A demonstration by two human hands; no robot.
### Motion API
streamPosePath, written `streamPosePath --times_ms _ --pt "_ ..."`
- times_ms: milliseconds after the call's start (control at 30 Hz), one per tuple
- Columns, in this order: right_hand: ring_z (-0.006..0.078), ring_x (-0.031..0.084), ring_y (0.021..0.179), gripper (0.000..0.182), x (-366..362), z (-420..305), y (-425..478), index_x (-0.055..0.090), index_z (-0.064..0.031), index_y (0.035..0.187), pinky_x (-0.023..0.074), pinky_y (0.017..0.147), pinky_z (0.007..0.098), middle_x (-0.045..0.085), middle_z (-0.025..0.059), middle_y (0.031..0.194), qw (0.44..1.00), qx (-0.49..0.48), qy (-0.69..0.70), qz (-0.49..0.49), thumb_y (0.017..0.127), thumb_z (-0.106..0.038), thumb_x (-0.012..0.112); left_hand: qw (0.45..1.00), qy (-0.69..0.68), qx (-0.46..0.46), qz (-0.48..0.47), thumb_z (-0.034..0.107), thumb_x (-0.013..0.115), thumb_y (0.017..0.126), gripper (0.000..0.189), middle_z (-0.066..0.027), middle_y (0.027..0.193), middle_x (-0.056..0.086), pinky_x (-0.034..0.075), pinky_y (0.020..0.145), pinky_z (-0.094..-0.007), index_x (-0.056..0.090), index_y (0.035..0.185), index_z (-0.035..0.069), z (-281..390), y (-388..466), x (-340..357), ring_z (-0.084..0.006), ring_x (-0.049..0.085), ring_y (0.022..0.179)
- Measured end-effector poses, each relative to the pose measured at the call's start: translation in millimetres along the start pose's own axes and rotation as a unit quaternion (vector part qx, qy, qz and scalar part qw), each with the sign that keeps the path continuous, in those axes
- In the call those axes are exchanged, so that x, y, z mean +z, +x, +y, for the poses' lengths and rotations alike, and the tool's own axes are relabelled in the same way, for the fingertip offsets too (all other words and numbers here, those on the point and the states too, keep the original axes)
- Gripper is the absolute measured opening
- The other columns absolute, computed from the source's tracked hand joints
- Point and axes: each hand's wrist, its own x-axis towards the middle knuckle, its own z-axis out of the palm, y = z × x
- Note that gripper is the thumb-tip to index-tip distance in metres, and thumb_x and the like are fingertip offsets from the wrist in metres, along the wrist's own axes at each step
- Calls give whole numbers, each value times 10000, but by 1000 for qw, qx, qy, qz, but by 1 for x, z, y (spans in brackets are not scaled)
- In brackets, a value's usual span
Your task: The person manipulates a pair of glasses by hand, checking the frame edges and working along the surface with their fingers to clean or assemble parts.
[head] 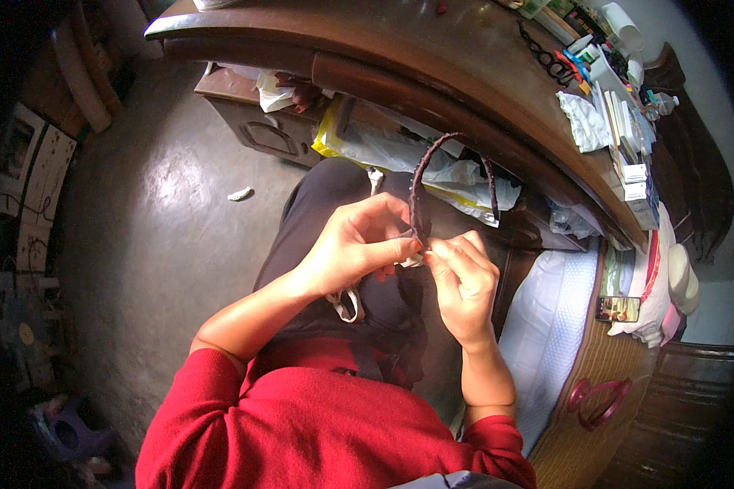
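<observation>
A thin dark headband [418, 177], wrapped in fabric and dotted with small light specks, arches up from my hands above my lap. My left hand [367, 238] pinches its near end between thumb and fingers. Close against it, my right hand [463, 272] has its thumb and forefinger together at the same end; whatever fine piece it pinches is too small to tell. Something whitish shows just below the fingertips. A looped white strip [348, 307] hangs over my dark trousers under the left wrist. Another white strip [375, 178] lies by my knees.
A dark wooden desk [404, 36] curves across the front, bearing scissors [556, 67], crumpled tissue [583, 122] and boxes [636, 191]. Plastic bags [391, 150] fill the space beneath. A white scrap [240, 194] lies on the floor. At right, a phone [618, 309] rests near a bed.
</observation>
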Motion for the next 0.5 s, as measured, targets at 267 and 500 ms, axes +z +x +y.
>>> streamPosePath --times_ms 267,500 --pt "219 538 662 85 -6 -8 2 634 26 859 436 590 304 594 96 729 1000 13 21 -13 775 15 639 918 296 243 99 -11 656 714 202 -79 900 539 457 487 -191 571 896 -13 1 3 9 -97 542 732" --pt "180 522 655 59 -9 -12 2 644 16 855 418 592 280 581 72 708 991 76 110 -22 801 -7 635 866 369 319 107 -47 647 682 219 -80 813 543 494 474 -237 571 883 0 -9 8 18 -151 588 655"
